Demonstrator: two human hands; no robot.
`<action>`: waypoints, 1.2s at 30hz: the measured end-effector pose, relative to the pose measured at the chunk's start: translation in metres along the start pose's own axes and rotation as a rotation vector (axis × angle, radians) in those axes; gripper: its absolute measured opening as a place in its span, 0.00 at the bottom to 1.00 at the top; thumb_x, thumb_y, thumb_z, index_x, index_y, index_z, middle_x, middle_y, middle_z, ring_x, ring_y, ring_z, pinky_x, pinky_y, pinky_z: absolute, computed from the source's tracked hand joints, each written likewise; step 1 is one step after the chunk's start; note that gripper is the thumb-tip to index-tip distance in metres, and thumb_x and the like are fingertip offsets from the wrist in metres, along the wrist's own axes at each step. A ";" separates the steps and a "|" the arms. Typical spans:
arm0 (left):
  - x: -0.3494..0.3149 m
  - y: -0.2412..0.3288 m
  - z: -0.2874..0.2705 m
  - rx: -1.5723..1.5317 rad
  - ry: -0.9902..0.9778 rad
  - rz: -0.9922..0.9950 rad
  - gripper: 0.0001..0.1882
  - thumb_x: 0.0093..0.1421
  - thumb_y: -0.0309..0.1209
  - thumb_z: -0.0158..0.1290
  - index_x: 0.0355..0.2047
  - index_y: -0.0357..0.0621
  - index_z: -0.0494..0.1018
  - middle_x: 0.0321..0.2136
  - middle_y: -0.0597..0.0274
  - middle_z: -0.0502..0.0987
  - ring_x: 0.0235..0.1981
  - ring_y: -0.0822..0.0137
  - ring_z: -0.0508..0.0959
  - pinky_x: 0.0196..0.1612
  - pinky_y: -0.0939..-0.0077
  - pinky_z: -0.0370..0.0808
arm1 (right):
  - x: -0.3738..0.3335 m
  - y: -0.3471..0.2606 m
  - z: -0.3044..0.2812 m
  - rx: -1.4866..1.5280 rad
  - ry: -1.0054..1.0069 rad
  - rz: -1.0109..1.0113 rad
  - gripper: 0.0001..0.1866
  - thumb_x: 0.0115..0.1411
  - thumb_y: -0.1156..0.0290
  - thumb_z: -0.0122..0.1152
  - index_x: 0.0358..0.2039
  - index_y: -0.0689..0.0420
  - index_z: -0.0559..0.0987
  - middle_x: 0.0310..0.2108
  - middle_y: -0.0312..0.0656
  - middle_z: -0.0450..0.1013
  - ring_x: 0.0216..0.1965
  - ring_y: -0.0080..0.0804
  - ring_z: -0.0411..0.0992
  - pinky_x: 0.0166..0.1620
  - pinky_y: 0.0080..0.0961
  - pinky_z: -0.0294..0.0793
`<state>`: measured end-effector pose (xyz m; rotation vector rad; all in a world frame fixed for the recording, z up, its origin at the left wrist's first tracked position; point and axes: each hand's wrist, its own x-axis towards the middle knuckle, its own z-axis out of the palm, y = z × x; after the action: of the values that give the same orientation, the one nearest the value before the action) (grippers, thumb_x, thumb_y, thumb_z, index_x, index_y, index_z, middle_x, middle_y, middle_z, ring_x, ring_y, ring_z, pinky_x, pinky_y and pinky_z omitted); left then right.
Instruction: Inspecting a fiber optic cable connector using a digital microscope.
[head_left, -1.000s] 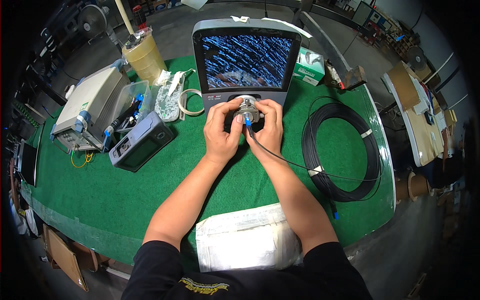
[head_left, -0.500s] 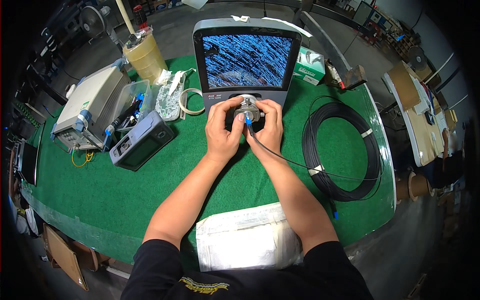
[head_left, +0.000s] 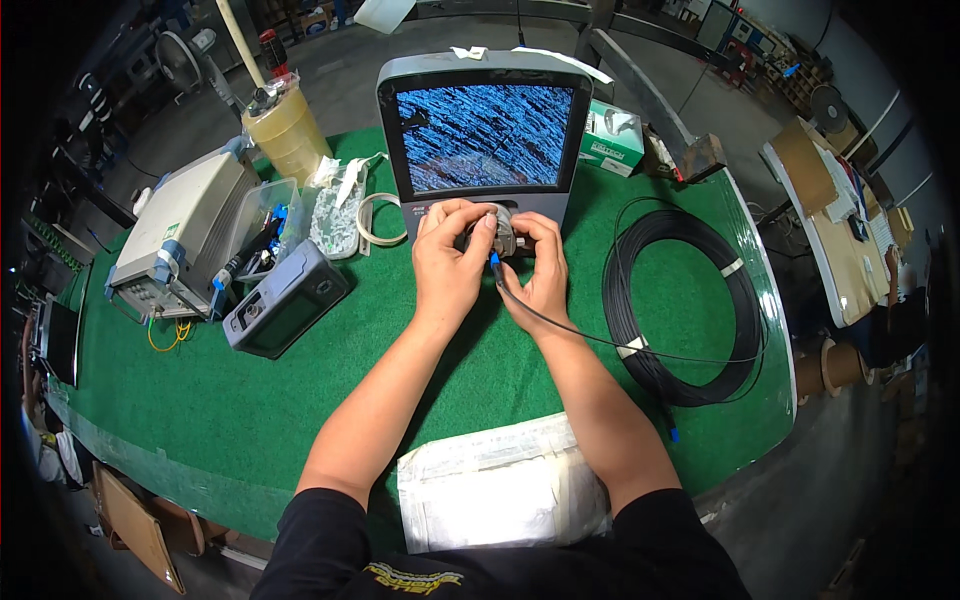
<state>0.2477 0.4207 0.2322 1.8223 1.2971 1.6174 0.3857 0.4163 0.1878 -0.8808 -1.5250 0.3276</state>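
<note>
At the front of a grey inspection monitor (head_left: pixel 393 160), both hands are closed around a round metal adapter (head_left: pixel 505 232). My left hand (head_left: pixel 448 262) curls over its left side, thumb pressed near the top. My right hand (head_left: pixel 541 275) grips the right side with bent fingers and thumb. Between the hands, a blue fiber connector (head_left: pixel 494 258) sits at the front of the adapter, its inner end hidden. From it a black cable (head_left: pixel 540 314) runs right to a coil (head_left: pixel 622 300). The screen (head_left: pixel 485 135) shows blue diagonal streaks on black.
At left stand a handheld meter (head_left: pixel 285 308), a white instrument (head_left: pixel 185 225), a clear plastic box (head_left: pixel 288 208) and a yellowish tub (head_left: pixel 290 125). A green carton (head_left: pixel 612 140) is behind right. A taped white sheet (head_left: pixel 500 490) lies near me on the green tabletop (head_left: pixel 200 410).
My left thumb has moved up from beside the blue connector onto the adapter, covering more of it. My right fingers have shifted slightly. The whole view has tilted a little; the screen's streaks differ.
</note>
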 end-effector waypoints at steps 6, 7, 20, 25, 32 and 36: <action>0.003 0.000 0.004 -0.111 0.033 -0.052 0.08 0.60 0.26 0.66 0.38 0.33 0.82 0.39 0.60 0.79 0.40 0.71 0.78 0.44 0.77 0.76 | 0.000 0.004 -0.004 0.015 -0.011 0.008 0.26 0.57 0.65 0.66 0.54 0.62 0.72 0.54 0.51 0.69 0.52 0.47 0.73 0.54 0.36 0.77; 0.003 -0.001 0.004 -0.116 0.040 -0.062 0.09 0.60 0.26 0.66 0.37 0.33 0.81 0.39 0.59 0.79 0.40 0.71 0.78 0.44 0.77 0.76 | 0.000 0.004 -0.005 0.024 -0.013 0.000 0.25 0.59 0.64 0.64 0.54 0.62 0.72 0.54 0.51 0.69 0.52 0.46 0.73 0.53 0.35 0.77; -0.001 -0.002 0.005 -0.149 0.063 -0.068 0.09 0.64 0.29 0.63 0.38 0.33 0.81 0.39 0.61 0.78 0.38 0.73 0.78 0.42 0.79 0.75 | 0.003 0.003 -0.002 0.004 0.053 0.016 0.10 0.71 0.68 0.49 0.40 0.62 0.74 0.47 0.53 0.74 0.43 0.44 0.75 0.46 0.34 0.75; -0.014 -0.020 0.005 -0.280 0.160 -0.199 0.09 0.67 0.30 0.59 0.39 0.35 0.81 0.36 0.60 0.79 0.37 0.70 0.78 0.41 0.74 0.75 | 0.005 0.006 0.001 -0.010 0.065 -0.045 0.10 0.71 0.68 0.49 0.39 0.62 0.74 0.46 0.54 0.75 0.43 0.46 0.75 0.47 0.37 0.74; -0.013 -0.021 0.006 -0.232 0.179 -0.082 0.09 0.68 0.30 0.59 0.41 0.35 0.81 0.33 0.62 0.76 0.32 0.72 0.75 0.36 0.77 0.73 | 0.004 0.005 -0.001 -0.020 0.063 -0.023 0.10 0.71 0.67 0.50 0.40 0.62 0.74 0.46 0.53 0.75 0.43 0.46 0.75 0.46 0.36 0.74; -0.003 0.000 0.001 -0.129 0.083 -0.028 0.07 0.63 0.26 0.63 0.41 0.38 0.84 0.34 0.64 0.76 0.30 0.75 0.73 0.33 0.79 0.71 | 0.003 0.004 0.000 0.004 0.068 -0.003 0.10 0.71 0.67 0.50 0.41 0.61 0.75 0.46 0.52 0.75 0.43 0.45 0.75 0.45 0.36 0.74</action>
<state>0.2489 0.4182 0.2301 1.6703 1.2159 1.7362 0.3874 0.4207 0.1870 -0.8780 -1.4622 0.2954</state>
